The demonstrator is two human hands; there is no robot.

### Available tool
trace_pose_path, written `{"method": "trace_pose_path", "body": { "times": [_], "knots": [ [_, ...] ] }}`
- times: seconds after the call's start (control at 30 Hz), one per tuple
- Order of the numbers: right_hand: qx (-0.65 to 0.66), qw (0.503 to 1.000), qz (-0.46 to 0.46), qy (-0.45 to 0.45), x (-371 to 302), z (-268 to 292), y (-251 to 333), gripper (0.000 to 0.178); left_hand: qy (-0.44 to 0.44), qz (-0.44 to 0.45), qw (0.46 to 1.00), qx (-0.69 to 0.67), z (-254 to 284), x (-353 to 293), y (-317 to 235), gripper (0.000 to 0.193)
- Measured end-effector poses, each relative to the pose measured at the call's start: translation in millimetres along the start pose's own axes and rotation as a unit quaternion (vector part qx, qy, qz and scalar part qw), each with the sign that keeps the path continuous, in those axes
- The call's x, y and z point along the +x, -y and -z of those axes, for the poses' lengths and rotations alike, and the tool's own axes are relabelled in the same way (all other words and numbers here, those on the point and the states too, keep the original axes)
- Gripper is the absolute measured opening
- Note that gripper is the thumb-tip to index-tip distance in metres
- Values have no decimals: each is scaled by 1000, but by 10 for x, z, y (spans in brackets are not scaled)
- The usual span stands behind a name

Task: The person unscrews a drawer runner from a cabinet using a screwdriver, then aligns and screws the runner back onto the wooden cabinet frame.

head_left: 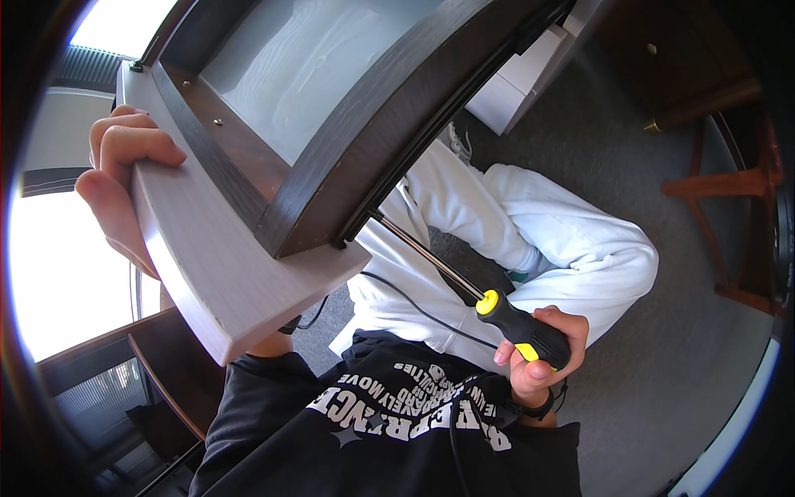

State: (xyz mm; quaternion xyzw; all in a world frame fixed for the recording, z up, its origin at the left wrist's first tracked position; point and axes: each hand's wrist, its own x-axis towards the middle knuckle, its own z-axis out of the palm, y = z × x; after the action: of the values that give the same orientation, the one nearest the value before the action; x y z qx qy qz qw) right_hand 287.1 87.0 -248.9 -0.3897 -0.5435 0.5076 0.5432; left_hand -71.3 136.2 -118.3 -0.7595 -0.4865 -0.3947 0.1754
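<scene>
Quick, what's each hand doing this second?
Left hand: closed over the edge of the pale drawer front.
Right hand: closed, holding the black-and-yellow screwdriver.

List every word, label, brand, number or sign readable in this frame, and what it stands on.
Black T-shirt: rows of white lettering, large and small; wording not copied here, smallest rows hard to read.
Screwdriver: no readable lettering.
Drawer: none visible.
</scene>
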Motion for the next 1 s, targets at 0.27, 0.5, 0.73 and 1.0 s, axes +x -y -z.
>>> {"method": "trace_pose_path", "body": {
  "times": [0.27, 0.5, 0.73, 1.0],
  "knots": [
    [-55, 997, 33, 39, -124, 46, -64, 67, -16, 78, 997, 11, 4, 17, -130, 61],
    [-91, 990, 74, 84, -189, 178, -124, 63, 4, 58, 998, 3, 8, 9, -153, 52],
    [-82, 994, 71, 32, -127, 72, -92, 64, 20, 29, 999, 33, 13, 42, -100, 43],
    [-35, 998, -29, -49, -262, 147, -113, 75, -154, 172, 972, 41, -259, 75, -322, 52]
  ]
}}
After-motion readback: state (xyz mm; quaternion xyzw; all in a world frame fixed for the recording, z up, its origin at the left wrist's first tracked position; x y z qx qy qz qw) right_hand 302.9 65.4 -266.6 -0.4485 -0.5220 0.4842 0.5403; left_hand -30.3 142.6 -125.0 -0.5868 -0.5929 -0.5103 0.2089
